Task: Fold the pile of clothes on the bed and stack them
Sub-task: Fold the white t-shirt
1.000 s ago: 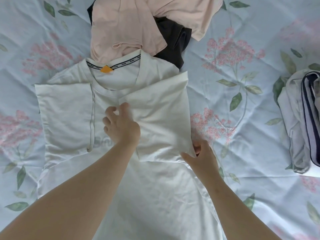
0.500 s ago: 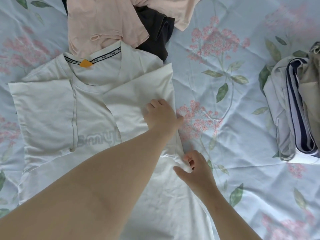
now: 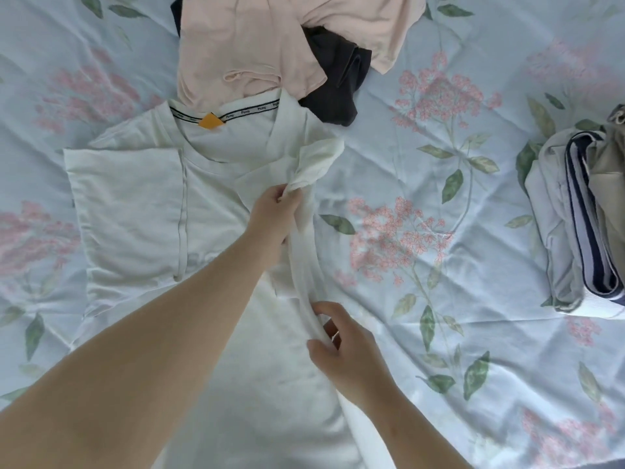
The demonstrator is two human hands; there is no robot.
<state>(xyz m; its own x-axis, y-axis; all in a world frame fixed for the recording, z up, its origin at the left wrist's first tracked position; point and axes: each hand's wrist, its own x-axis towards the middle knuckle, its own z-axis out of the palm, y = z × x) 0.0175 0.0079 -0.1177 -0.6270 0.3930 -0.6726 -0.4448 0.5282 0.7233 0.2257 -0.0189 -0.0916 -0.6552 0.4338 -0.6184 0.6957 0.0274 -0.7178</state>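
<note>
A white T-shirt (image 3: pixel 135 204) with an orange neck tag lies flat on the bed, collar away from me, its left sleeve folded in. My left hand (image 3: pixel 275 211) pinches the shirt's right sleeve and lifts it off the bed, bunched. Lower down, my right hand (image 3: pixel 341 346) grips the shirt's right side edge, which is raised into a ridge. Beyond the collar lie a pink garment (image 3: pixel 250 45) and a dark garment (image 3: pixel 338 79), unfolded. A stack of folded clothes (image 3: pixel 581 225) sits at the right edge.
The bed is covered by a pale blue sheet (image 3: pixel 422 231) printed with pink flowers and green leaves. Open sheet lies between the shirt and the folded stack, and at the lower right.
My left hand moved from the shirt's middle to its right side and took hold of the sleeve, lifting it. The flat folded sleeve is now bunched up. My right hand closed on the side edge.
</note>
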